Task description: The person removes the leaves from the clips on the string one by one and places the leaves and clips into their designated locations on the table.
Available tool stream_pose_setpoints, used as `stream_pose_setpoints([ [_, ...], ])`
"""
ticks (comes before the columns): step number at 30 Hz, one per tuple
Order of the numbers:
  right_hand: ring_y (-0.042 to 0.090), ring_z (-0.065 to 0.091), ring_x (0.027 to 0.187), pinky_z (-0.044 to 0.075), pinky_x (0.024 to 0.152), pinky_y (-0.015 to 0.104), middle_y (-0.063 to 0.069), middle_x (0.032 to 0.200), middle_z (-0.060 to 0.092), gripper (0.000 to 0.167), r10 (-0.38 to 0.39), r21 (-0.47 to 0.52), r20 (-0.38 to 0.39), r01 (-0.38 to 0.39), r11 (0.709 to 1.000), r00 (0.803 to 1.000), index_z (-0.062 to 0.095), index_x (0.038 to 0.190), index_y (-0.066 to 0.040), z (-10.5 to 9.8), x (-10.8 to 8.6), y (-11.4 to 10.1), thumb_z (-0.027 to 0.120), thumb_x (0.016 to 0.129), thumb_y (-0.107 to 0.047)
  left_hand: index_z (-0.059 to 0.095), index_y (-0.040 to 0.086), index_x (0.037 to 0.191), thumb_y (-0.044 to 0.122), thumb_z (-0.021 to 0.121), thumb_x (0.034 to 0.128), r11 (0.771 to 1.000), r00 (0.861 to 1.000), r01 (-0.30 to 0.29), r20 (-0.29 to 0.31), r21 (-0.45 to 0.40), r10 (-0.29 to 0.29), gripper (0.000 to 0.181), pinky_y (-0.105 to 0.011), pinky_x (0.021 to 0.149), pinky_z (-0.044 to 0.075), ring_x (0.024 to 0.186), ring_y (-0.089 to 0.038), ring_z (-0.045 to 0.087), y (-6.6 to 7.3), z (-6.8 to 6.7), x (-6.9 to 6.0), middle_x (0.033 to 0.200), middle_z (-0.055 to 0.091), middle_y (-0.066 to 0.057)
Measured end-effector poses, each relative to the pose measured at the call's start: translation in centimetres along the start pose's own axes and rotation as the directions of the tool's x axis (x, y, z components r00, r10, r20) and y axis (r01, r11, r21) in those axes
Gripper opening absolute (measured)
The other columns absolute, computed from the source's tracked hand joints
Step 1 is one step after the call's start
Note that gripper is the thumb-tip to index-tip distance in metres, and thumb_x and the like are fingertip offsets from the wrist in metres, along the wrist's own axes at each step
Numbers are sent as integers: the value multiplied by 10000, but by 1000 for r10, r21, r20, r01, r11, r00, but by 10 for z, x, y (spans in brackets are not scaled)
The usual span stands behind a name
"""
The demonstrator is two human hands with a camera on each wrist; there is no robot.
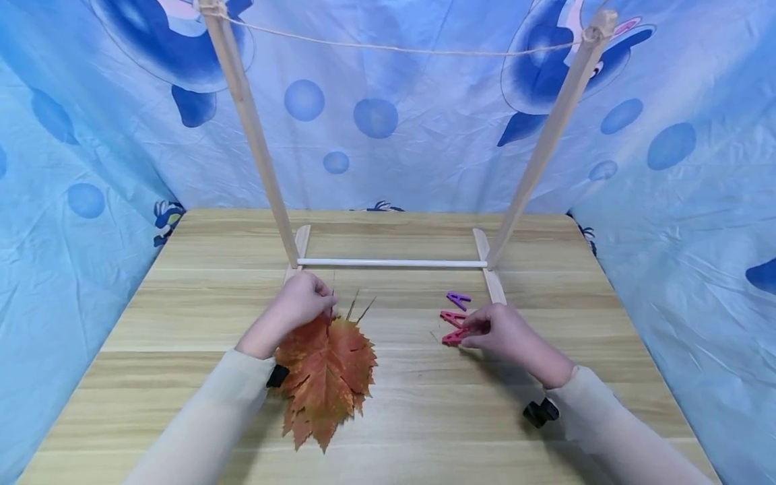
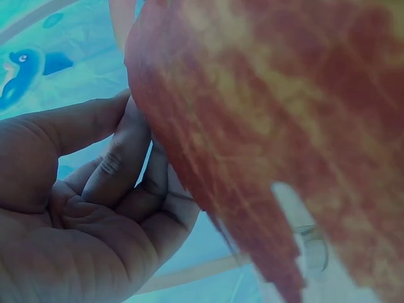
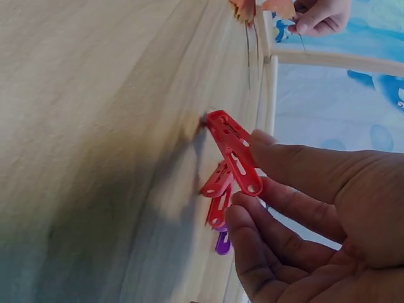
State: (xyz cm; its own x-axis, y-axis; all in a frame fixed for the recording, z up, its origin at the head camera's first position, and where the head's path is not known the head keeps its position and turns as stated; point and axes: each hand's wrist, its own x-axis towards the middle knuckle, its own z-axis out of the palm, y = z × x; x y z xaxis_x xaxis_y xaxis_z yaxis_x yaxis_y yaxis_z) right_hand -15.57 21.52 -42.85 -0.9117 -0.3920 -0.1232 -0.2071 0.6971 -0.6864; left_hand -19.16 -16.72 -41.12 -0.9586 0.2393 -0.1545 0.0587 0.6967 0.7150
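My left hand (image 1: 298, 302) pinches an orange-red maple leaf (image 1: 327, 367) near its stem. More leaves lie under it, with thin stems (image 1: 367, 308) poking out toward the frame. Seen from the left wrist, the leaf (image 2: 265, 120) fills much of the view beside the thumb and fingertips. On the right, thumb and fingers of my right hand (image 1: 508, 337) pinch a red plastic clothespin (image 3: 233, 151) close above the table. Just beyond it are another red clothespin (image 1: 451, 318) and a purple clothespin (image 1: 459, 299).
A wooden frame stands at the back, with a left post (image 1: 257, 141), a right post (image 1: 548, 141) and a white crossbar (image 1: 394, 263) low between them. A string (image 1: 394, 47) hangs across the post tops. Blue printed cloth (image 1: 424, 182) surrounds the wood-grain table (image 1: 412, 417).
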Motion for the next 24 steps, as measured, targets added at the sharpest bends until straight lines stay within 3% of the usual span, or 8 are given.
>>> stream_pose_setpoints([
  [7,101,587,658,509,595,284,-49,746,655,173,6,-56,11,-5,998,1000,752,884,-49,7,1,5,888,785,-91,746,35,696,104,683,968,997,998,60,7,50,-60,288,-351,712,473,727,-173,639,-5,3,3,619,678,-6],
  [13,108,534,642,475,596,302,-51,728,612,202,-1,-129,9,2,992,1000,736,847,-65,12,3,5,908,748,-99,737,30,656,97,712,941,995,999,49,-7,86,-49,293,-351,704,491,677,-166,623,-10,9,9,590,659,-18],
  [18,129,526,655,475,622,335,-35,743,616,201,28,-158,18,-25,987,999,750,860,-58,14,5,5,909,746,-100,745,21,687,95,717,935,993,997,81,-10,85,-80,260,-337,670,497,651,-164,631,-13,12,9,616,678,-43],
  [24,139,580,718,517,681,361,2,827,675,225,14,-176,5,-13,984,1000,776,921,-45,9,3,3,905,772,-153,759,-5,763,113,673,965,989,996,65,-65,132,-57,249,-352,598,515,589,-174,598,-18,7,6,658,667,-47],
])
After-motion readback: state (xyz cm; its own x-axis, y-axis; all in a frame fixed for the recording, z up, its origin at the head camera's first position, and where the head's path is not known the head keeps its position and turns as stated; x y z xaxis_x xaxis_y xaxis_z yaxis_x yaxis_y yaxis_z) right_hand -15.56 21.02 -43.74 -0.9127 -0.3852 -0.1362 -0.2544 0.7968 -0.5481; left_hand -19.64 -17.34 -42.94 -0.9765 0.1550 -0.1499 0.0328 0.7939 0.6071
